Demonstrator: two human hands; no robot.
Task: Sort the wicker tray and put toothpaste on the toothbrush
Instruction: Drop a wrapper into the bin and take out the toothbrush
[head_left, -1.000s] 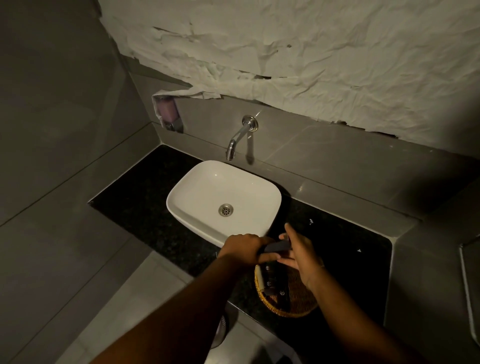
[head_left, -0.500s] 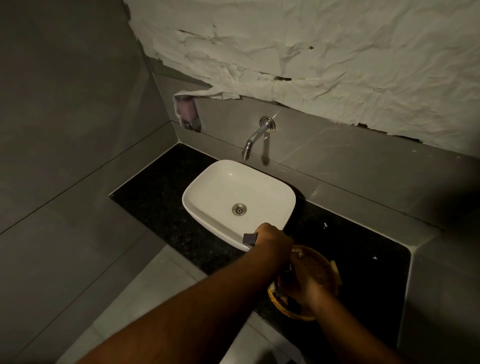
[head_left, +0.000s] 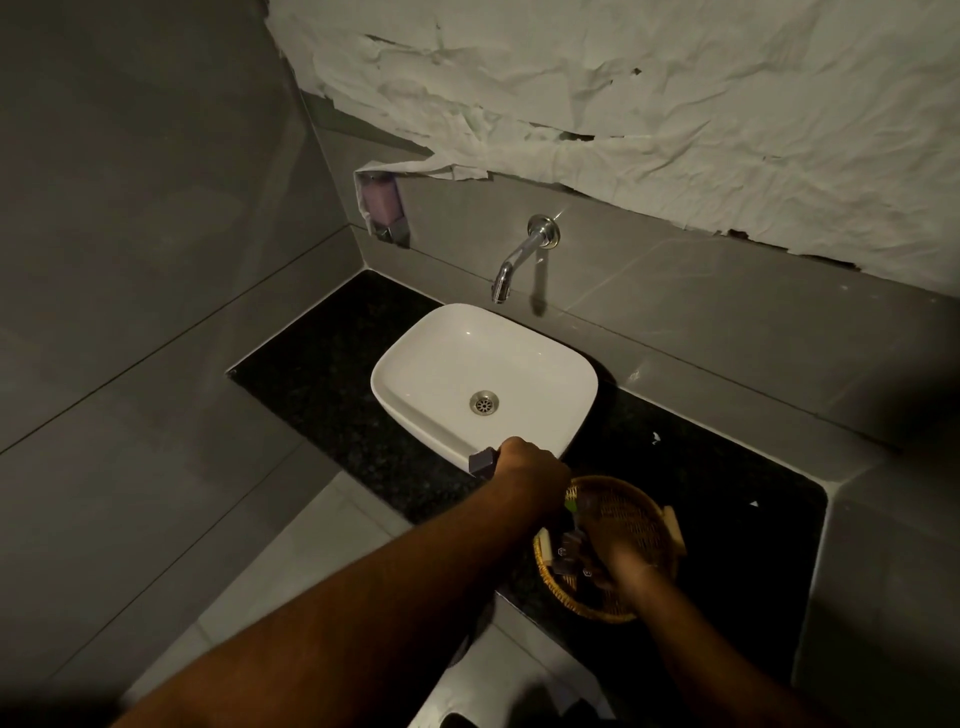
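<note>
the left hand (head_left: 530, 475) is curled into a fist around a small dark box (head_left: 482, 461), one end of which pokes out past the knuckles toward the left. the fist sits just at the near rim of the white basin (head_left: 431, 364), over the black counter (head_left: 322, 379), and its wrist overlaps the left edge of the wicker tray (head_left: 628, 499). the right hand (head_left: 615, 558) reaches down into the tray with its fingers bent among several small dark items (head_left: 569, 551); whether they are pinching one cannot be told in the dim light. a bit of green (head_left: 571, 504) shows just under the left wrist, too small to identify. the tray is round and woven, resting on the counter just right of the basin, near the front edge, with pale handles on its two sides. a chrome spout (head_left: 511, 265) sticks out of the grey tile above the basin, and a purple soap dispenser (head_left: 382, 202) hangs in the corner under torn white paper (head_left: 623, 104).
</note>
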